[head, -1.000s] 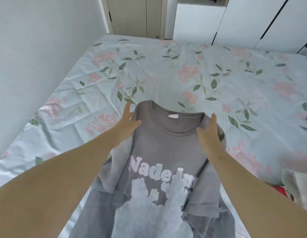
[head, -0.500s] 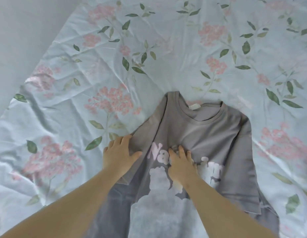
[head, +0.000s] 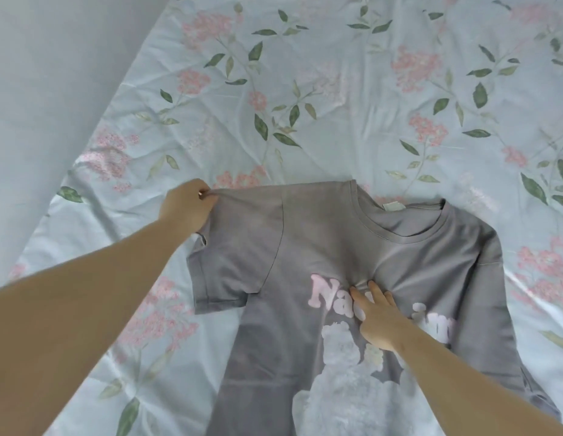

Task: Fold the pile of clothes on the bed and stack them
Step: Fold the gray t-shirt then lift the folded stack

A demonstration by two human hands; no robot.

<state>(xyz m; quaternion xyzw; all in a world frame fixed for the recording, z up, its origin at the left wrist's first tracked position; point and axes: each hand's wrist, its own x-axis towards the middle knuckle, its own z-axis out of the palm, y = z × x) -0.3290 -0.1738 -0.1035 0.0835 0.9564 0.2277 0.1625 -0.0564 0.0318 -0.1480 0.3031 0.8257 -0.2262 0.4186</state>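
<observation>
Entry: two arms, two hands, one person.
Left forearm (head: 85, 297): showed bare from wrist to picture edge; looked broad and softly blurred toward the lower left corner.
Left hand (head: 187, 209): bare, viewed from the back; caught a small pale glint on one fingernail (head: 201, 193).
Right forearm (head: 456, 382): likewise bare along its whole visible length; appeared narrower and sharper.
Right hand (head: 376, 319): bare, viewed from the back; showed slim fingers (head: 379, 294) and faintly marked knuckles.
</observation>
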